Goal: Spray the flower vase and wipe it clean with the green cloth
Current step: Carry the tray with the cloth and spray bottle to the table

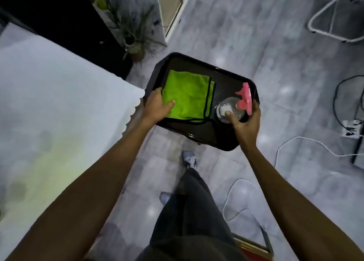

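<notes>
I judge nothing sprayed or wiped yet: my left hand [157,108] grips the black tray [222,79] at its left edge, thumb pinning the green cloth [189,97], my right hand [245,122] steadies the spray bottle [230,110] at its right edge, the flower vase [136,48] on the floor beyond.

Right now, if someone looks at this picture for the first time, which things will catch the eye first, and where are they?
The bright green cloth stands out first, lying flat on the left part of the black plastic tray, with the left hand gripping that edge and its thumb on the cloth. On the tray's right side, the clear spray bottle with a pink trigger head is steadied by the right hand.
</notes>
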A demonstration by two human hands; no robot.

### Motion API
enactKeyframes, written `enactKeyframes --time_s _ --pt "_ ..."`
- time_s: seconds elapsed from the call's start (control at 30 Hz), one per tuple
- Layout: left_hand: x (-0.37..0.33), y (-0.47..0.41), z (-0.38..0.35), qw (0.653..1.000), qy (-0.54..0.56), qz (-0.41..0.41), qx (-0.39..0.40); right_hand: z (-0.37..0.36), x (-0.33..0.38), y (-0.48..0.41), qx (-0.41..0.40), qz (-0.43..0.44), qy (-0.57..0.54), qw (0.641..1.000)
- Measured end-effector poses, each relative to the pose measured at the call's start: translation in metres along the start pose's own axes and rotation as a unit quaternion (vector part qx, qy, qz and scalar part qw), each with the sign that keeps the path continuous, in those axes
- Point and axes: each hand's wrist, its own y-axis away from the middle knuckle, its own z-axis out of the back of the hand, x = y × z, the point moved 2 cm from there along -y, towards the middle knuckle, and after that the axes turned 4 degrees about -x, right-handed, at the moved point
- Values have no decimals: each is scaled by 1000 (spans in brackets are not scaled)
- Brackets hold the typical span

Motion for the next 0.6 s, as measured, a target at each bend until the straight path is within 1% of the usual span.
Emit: enactKeyframes --time_s 0.13,0.27,0.33,0.37,0.43,0.47,0.53,0.6 --pt "-11 -30 -21 998 -37 55 8 -6 9 -30 89 19 -3 996" --pt "-11 -50 -33 997 -18 70 -8 -10 12 -47 95 47 -16 994" --pt "-7 -57 -37 995 41 89 -1 -10 12 -51 97 49 -20 994" --pt "-6 -60 -39 990 91 108 9 -11 13 -53 102 51 -23 993" --pt "-4 -60 -42 966 210 145 36 -15 15 -54 101 56 -25 993" --pt "-6 -58 -43 953 259 151 50 -15 16 -54 95 54 -29 994" --pt "-13 -50 -41 938 316 135 50 -18 22 -54 84 49 -48 994" --pt "-20 -40 -33 931 350 105 26 -21 33 -51 63 44 -82 994"
